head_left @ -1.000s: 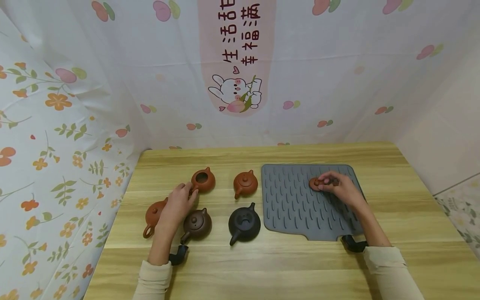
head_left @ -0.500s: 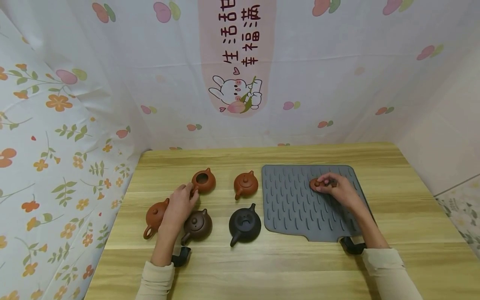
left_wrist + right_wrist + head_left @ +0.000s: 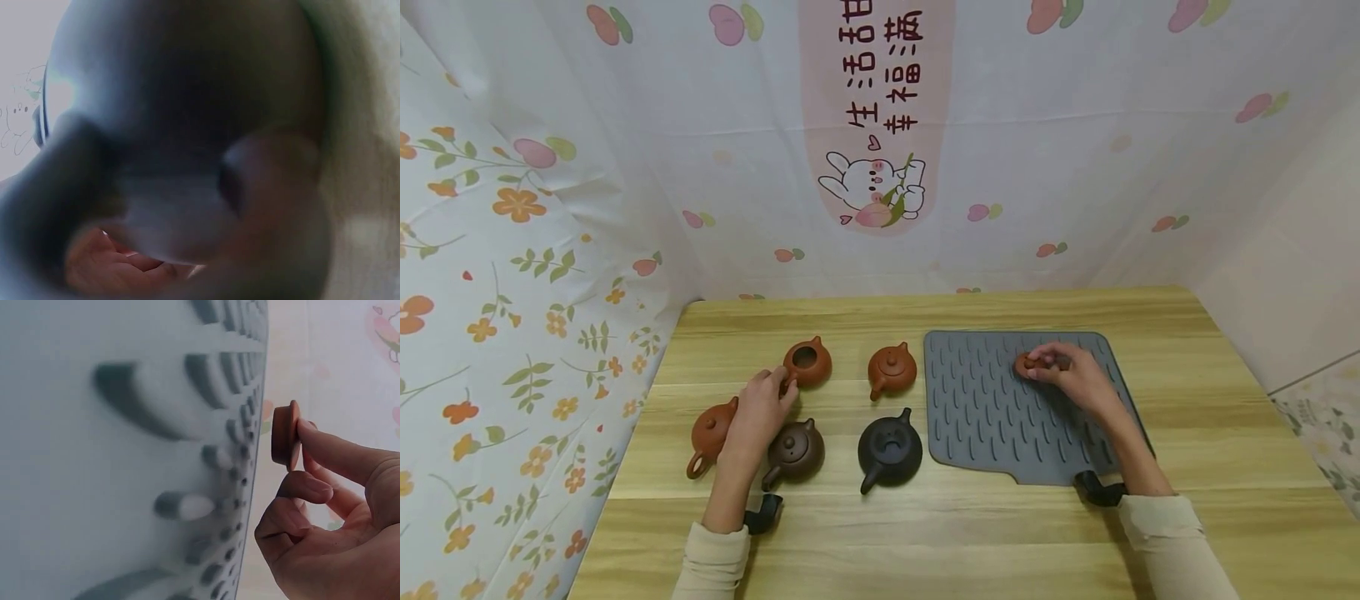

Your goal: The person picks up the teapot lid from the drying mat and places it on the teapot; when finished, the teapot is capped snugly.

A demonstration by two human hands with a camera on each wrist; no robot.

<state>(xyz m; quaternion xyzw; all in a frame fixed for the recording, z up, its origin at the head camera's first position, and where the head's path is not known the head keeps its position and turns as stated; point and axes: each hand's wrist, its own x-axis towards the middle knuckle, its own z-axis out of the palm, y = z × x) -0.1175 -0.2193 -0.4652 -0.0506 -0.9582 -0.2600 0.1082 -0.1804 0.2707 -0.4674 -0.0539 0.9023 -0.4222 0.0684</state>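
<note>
My right hand [image 3: 1078, 375] pinches a small reddish-brown teapot lid [image 3: 1026, 365] by its knob, over a grey ridged mat [image 3: 977, 433]. In the right wrist view the lid [image 3: 285, 436] is tilted on edge to the camera, apart from the mat. To the left, a reddish-brown teapot [image 3: 820, 371] stands lidless with its dark opening showing. My left hand [image 3: 758, 410] holds that teapot's handle, mostly hidden by the fingers. A blurred dark teapot [image 3: 187, 81] fills the left wrist view, with some fingers [image 3: 119, 269] below it.
A dark brown teapot [image 3: 796, 452] and another reddish-brown teapot [image 3: 706, 432] stand either side of my left forearm. Between the left hand and the mat are a lidded reddish-brown teapot [image 3: 891, 369] and a black one [image 3: 890, 452]. All stand on a wooden table [image 3: 865, 542].
My right hand and the lid have shifted slightly left over the mat. The left hand stays at the lidless teapot's handle, and the teapots keep their places.
</note>
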